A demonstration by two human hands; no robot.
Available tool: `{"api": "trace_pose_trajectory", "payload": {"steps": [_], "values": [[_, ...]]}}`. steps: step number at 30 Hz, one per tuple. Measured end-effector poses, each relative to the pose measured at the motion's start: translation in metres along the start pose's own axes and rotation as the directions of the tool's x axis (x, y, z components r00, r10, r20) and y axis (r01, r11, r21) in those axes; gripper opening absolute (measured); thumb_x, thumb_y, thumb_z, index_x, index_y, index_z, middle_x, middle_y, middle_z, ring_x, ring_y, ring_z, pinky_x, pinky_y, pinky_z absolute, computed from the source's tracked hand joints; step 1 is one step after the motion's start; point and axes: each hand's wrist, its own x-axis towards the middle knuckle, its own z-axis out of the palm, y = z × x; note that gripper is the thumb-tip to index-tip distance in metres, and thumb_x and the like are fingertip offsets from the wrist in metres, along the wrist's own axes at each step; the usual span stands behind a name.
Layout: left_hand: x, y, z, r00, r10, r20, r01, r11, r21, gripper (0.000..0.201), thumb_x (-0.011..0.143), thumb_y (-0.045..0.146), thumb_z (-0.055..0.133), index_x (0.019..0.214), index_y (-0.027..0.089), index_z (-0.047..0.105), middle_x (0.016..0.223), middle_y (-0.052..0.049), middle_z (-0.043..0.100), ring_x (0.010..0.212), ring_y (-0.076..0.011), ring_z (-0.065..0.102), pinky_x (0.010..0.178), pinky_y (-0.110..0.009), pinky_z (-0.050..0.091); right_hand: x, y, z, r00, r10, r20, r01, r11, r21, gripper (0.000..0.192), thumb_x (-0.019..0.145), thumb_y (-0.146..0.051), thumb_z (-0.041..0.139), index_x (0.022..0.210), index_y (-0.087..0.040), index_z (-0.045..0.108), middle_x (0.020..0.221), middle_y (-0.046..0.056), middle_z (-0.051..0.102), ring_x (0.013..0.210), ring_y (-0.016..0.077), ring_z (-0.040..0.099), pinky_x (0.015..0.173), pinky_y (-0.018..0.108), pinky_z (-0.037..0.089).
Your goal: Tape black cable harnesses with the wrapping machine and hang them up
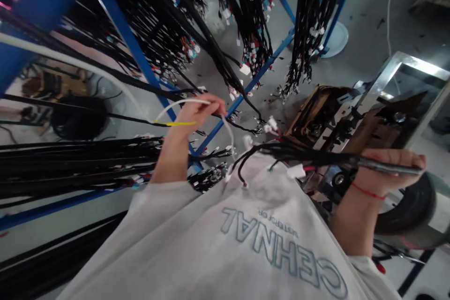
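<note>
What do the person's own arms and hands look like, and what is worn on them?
Both hands, the left hand and the right hand, are bare, without gloves. The forearms are uncovered too. A thin red string bracelet circles the right wrist. The short sleeves belong to a pale grey T-shirt with outlined blue-grey capital letters printed on the chest.

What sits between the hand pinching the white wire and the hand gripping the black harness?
In the head view, between the left hand and the right hand lie the black harness with its loose branch ends and white connectors, over the grey shirt.
</note>
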Motion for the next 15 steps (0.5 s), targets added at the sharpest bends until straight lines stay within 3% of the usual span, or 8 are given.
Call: {"api": "trace_pose_trajectory", "payload": {"steps": [2, 4, 5, 7, 9, 11, 13, 15], "values": [[-0.026, 0.006, -0.03, 0.931, -0.215, 0.294, 0.197, 0.976, 0.09, 0.046, 0.077, 0.059, 0.071, 0.09, 0.015, 0.071, 0.072, -0.007, 0.073, 0.067, -0.0177, 0.069, 0.063, -0.028, 0.058, 0.009, 0.018, 0.006, 0.996, 0.073, 0.055, -0.07, 0.995, -0.066, 0.044, 0.064, 0.021, 0.055, 0.062, -0.022, 0.063, 0.054, -0.008, 0.039, 0.038, 0.0046, 0.018, 0.036, 0.021, -0.005], [-0.051, 0.01, -0.055, 0.755, -0.39, 0.527, 0.299, 0.92, 0.253, 0.047, 0.075, 0.054, 0.073, 0.105, 0.017, 0.071, 0.092, -0.009, 0.076, 0.081, -0.0191, 0.072, 0.071, -0.029, 0.058, 0.019, 0.028, 0.009, 0.996, 0.068, 0.054, -0.059, 0.985, -0.162, 0.038, 0.066, 0.016, 0.056, 0.062, -0.022, 0.061, 0.054, -0.008, 0.034, 0.039, 0.0068, 0.016, 0.037, 0.021, -0.003], [-0.062, 0.011, -0.064, 0.705, -0.447, 0.55, 0.307, 0.892, 0.331, 0.051, 0.074, 0.052, 0.073, 0.112, 0.019, 0.07, 0.104, -0.009, 0.075, 0.089, -0.0195, 0.071, 0.075, -0.029, 0.058, 0.025, 0.028, 0.008, 0.997, 0.058, 0.051, -0.044, 0.966, -0.256, 0.033, 0.068, 0.011, 0.059, 0.062, -0.022, 0.059, 0.055, -0.008, 0.032, 0.039, 0.0072, 0.016, 0.037, 0.019, -0.001], [-0.076, 0.011, -0.076, 0.74, -0.505, 0.444, 0.306, 0.841, 0.446, 0.057, 0.069, 0.054, 0.075, 0.114, 0.02, 0.069, 0.114, -0.009, 0.073, 0.096, -0.0203, 0.07, 0.077, -0.028, 0.057, 0.036, 0.017, 0.0, 0.999, 0.013, 0.053, 0.019, 0.832, -0.554, 0.023, 0.073, -0.005, 0.061, 0.06, -0.022, 0.052, 0.053, -0.008, 0.029, 0.038, 0.0071, 0.018, 0.035, 0.016, 0.006], [-0.074, 0.013, -0.075, 0.818, -0.487, 0.305, 0.309, 0.82, 0.481, 0.055, 0.066, 0.059, 0.075, 0.105, 0.021, 0.071, 0.108, -0.008, 0.074, 0.093, -0.021, 0.07, 0.076, -0.028, 0.057, 0.046, -0.008, -0.014, 0.995, -0.069, 0.068, 0.093, 0.485, -0.87, 0.023, 0.08, -0.02, 0.058, 0.06, -0.021, 0.047, 0.049, -0.009, 0.03, 0.035, 0.0067, 0.023, 0.031, 0.015, 0.014], [-0.053, 0.021, -0.058, 0.836, -0.438, 0.331, 0.275, 0.856, 0.438, 0.051, 0.073, 0.061, 0.069, 0.107, 0.023, 0.069, 0.106, -0.006, 0.075, 0.094, -0.0208, 0.07, 0.079, -0.028, 0.056, 0.054, -0.04, -0.032, 0.986, -0.131, 0.099, 0.091, -0.066, -0.994, 0.025, 0.083, -0.028, 0.057, 0.062, -0.02, 0.048, 0.047, -0.008, 0.038, 0.035, 0.0069, 0.032, 0.031, 0.015, 0.023], [-0.012, 0.035, -0.023, 0.816, -0.323, 0.48, 0.16, 0.923, 0.348, 0.045, 0.084, 0.057, 0.06, 0.115, 0.025, 0.066, 0.109, -0.005, 0.074, 0.099, -0.0201, 0.068, 0.086, -0.029, 0.054, 0.058, -0.071, -0.047, 0.971, -0.164, 0.172, 0.062, -0.524, -0.85, 0.026, 0.083, -0.035, 0.063, 0.066, -0.019, 0.051, 0.049, -0.007, 0.045, 0.039, 0.0063, 0.039, 0.034, 0.013, 0.029], [0.04, 0.049, 0.034, 0.767, -0.142, 0.626, -0.025, 0.968, 0.25, 0.044, 0.089, 0.055, 0.052, 0.116, 0.022, 0.065, 0.109, -0.007, 0.073, 0.102, -0.0201, 0.066, 0.092, -0.031, 0.052, 0.058, -0.095, -0.057, 0.957, -0.17, 0.237, 0.043, -0.722, -0.691, 0.029, 0.081, -0.041, 0.068, 0.068, -0.019, 0.053, 0.048, -0.007, 0.045, 0.04, 0.0066, 0.04, 0.036, 0.013, 0.03]]}}
